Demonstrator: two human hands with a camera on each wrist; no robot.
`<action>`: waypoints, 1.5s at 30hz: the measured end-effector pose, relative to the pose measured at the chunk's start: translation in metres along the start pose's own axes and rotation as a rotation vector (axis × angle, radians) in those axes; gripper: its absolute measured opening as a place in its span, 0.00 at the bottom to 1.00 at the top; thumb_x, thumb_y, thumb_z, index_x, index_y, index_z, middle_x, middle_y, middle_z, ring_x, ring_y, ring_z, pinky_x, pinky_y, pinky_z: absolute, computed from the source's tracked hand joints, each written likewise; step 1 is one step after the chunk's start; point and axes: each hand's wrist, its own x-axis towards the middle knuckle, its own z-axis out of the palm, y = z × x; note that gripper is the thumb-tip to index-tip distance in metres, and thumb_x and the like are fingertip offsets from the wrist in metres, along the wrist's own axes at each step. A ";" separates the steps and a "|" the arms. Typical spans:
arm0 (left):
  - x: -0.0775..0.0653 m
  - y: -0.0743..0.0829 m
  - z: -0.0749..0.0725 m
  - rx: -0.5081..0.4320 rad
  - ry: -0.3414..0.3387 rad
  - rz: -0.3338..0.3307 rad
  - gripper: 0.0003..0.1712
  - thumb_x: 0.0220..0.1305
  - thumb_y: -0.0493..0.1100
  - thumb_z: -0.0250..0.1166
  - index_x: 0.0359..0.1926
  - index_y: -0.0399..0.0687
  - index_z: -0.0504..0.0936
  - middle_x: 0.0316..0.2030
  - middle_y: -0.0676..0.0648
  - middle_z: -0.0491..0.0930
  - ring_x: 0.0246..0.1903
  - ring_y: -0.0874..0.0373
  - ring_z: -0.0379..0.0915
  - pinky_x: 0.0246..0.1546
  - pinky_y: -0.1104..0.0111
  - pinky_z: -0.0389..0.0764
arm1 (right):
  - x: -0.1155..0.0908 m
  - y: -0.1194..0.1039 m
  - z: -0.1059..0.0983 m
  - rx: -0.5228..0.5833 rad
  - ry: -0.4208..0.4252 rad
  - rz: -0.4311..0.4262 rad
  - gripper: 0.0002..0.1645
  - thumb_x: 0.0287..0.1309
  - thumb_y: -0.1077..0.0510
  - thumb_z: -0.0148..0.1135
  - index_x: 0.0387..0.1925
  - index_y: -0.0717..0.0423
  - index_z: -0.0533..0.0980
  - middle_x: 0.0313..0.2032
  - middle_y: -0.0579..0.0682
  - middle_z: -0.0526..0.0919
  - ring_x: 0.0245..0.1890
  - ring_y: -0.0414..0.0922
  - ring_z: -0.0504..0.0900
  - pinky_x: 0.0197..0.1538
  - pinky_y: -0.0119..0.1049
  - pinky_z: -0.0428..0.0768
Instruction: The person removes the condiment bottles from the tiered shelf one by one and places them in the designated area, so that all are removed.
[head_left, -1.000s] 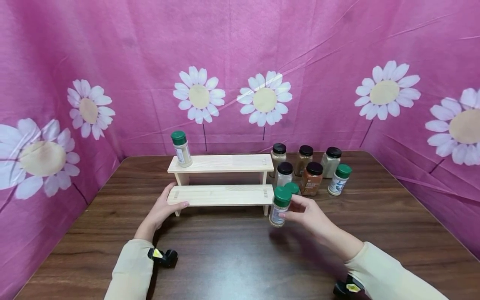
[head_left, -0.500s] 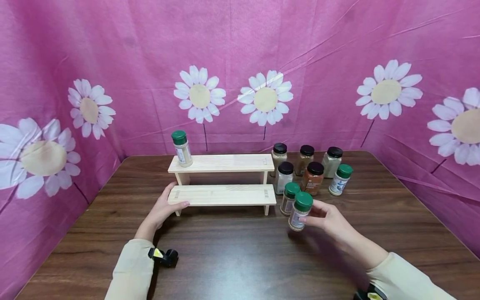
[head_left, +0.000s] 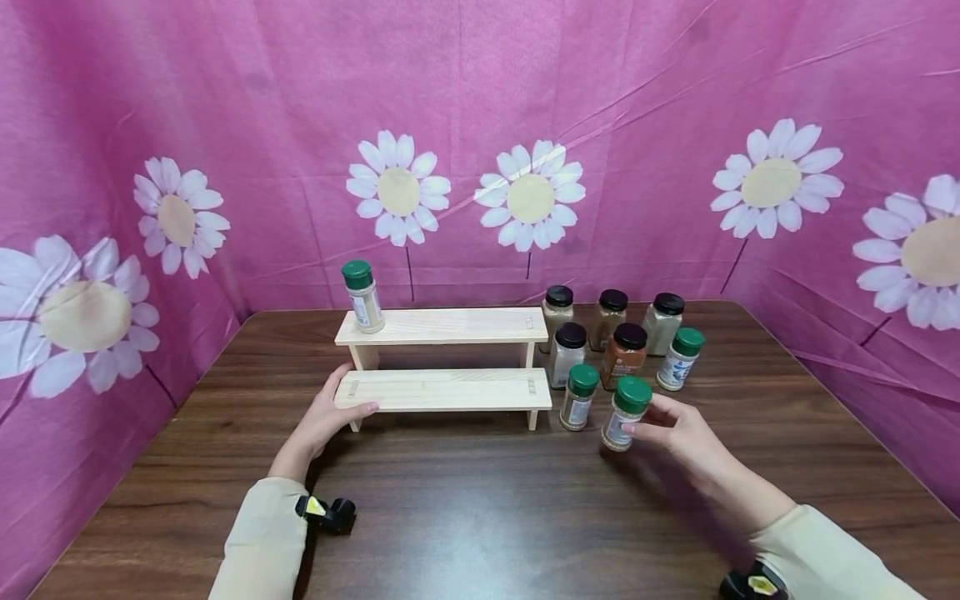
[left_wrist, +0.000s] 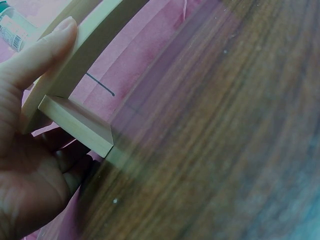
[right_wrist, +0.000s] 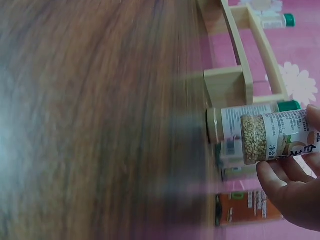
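My right hand [head_left: 697, 446] holds a green-capped spice jar [head_left: 621, 421] by its side, thumb on the near face. Pale seeds fill the jar's clear bottom in the right wrist view, where its base [right_wrist: 253, 140] sits off the tabletop. Just left of it stands another green-capped jar [head_left: 578, 400]. My left hand [head_left: 322, 421] grips the left end of a two-step wooden rack [head_left: 450, 392], thumb over the lower step and fingers behind. In the left wrist view that thumb [left_wrist: 47, 50] lies on the plank. One green-capped jar [head_left: 365, 304] stands at the upper step's left end.
Right of the rack stand several black-capped jars, among them an orange-brown one [head_left: 622, 362] and a white one [head_left: 566, 362]. A green-capped jar with a blue-and-white label [head_left: 678, 364] is at their right. A pink flowered cloth [head_left: 637, 125] hangs behind the wooden table [head_left: 450, 517].
My right hand has carried the seed jar rightward, away from the rack's right end, uncovering the other green-capped jar. My left hand and the rack have stayed put.
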 end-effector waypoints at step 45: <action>0.002 -0.001 -0.001 -0.010 0.000 -0.030 0.48 0.47 0.35 0.65 0.64 0.42 0.45 0.56 0.35 0.54 0.53 0.48 0.51 0.54 0.57 0.49 | 0.027 0.039 -0.025 0.147 0.096 0.077 0.17 0.45 0.60 0.64 0.39 0.43 0.74 0.34 0.37 0.75 0.36 0.33 0.72 0.38 0.25 0.71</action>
